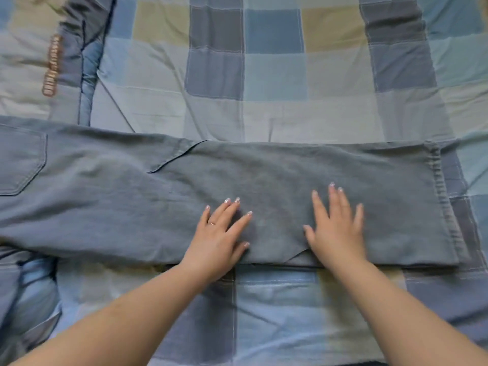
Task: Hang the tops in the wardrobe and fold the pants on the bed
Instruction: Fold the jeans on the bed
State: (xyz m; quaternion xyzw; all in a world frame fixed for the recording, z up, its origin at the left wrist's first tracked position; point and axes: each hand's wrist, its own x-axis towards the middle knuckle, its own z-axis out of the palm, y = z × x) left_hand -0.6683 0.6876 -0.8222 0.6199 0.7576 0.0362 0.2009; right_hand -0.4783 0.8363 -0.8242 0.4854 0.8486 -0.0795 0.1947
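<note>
A pair of grey-blue pants (pixel 290 175) lies flat across the bed, one leg on top of the other. The seat with a back pocket is at the left and the hems are at the right. My left hand (pixel 221 239) presses flat on the legs near their lower edge, fingers spread. My right hand (pixel 336 228) lies flat on the fabric a little to the right, fingers straight. Neither hand grips the cloth.
The bed is covered by a checked quilt (pixel 264 75) in blue, grey and pale green squares. At the top left lies another garment (pixel 71 54) in grey and blue with brown lettering. More blue bedding bunches at the lower left (pixel 26 299).
</note>
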